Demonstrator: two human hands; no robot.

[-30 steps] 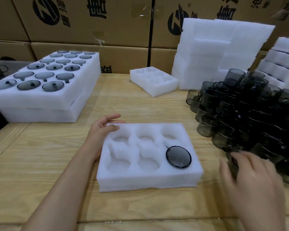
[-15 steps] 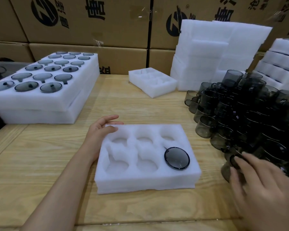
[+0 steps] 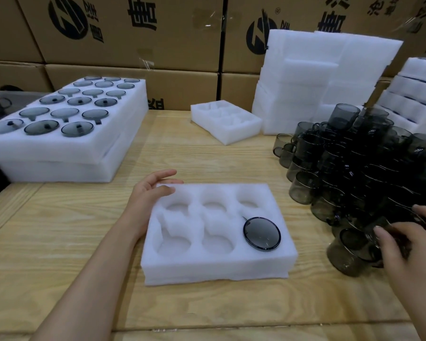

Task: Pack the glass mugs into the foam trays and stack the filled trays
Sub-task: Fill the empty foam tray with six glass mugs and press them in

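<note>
A six-pocket foam tray is set on the near middle of the wooden table, its pockets cut in two rows of three. One smoked-glass mug is seated in the near right pocket, with only its round dark end showing, and the other five pockets are unfilled. The left hand is laid against the tray's far left corner, fingers straight and relaxed, the thumb resting on the foam's top edge. The right hand is placed on the near edge of a heaped pile of mugs to the right of the tray; its fingers are spread over the glass, but whether one mug is gripped cannot be told, since that part is blurred. One mug is seen on the table just beside that hand. The pile is too crowded to be counted. At the far left, filled trays are stacked in two layers, and eighteen mugs are counted in the top layer, in six rows of three. One empty tray is set at the back centre. Two stacks of plain foam are seen behind the pile, a tall stack and a second stack at the right edge. Cardboard boxes are stacked along the back.
</note>
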